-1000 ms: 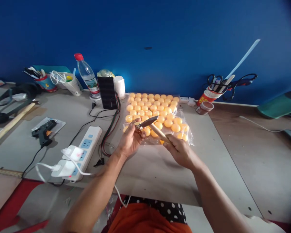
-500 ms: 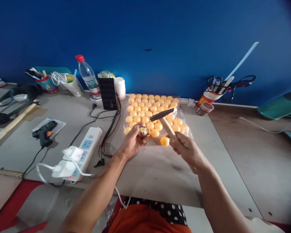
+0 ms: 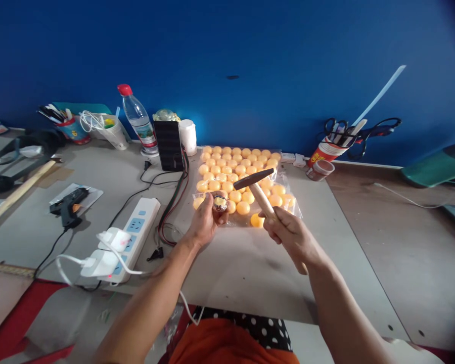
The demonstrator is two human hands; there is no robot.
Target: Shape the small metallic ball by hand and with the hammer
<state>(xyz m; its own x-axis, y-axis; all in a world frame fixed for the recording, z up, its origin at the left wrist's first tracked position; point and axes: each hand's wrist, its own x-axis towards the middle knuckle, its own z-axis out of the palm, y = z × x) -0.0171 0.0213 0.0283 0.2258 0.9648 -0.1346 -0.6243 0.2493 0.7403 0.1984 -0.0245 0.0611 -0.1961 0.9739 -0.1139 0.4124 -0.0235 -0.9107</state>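
My left hand (image 3: 206, 221) is closed around a small round object (image 3: 220, 203), dark and shiny at the rim with a pale yellow middle; its kind is unclear. A hammer (image 3: 266, 202) with a dark metal head and a pale wooden handle is gripped in my right hand (image 3: 291, 233). Its head is raised to the right of the round object, apart from it. Behind both hands lie clear plastic bags (image 3: 279, 151) filled with rows of orange balls (image 3: 246, 164). One loose orange ball (image 3: 257, 220) rests close to my right fingers.
A white power strip (image 3: 141, 222) with plugged-in chargers and cables lies at left, near a glue gun (image 3: 69, 205). Further back stand a water bottle (image 3: 138, 121), a black phone (image 3: 168, 145) and a white container (image 3: 188, 136). A cup of tools (image 3: 326, 149) is at back right.
My left hand has shifted slightly left, and the round object is turned a little. My right wrist has tilted, so the lower end of the hammer handle now shows.
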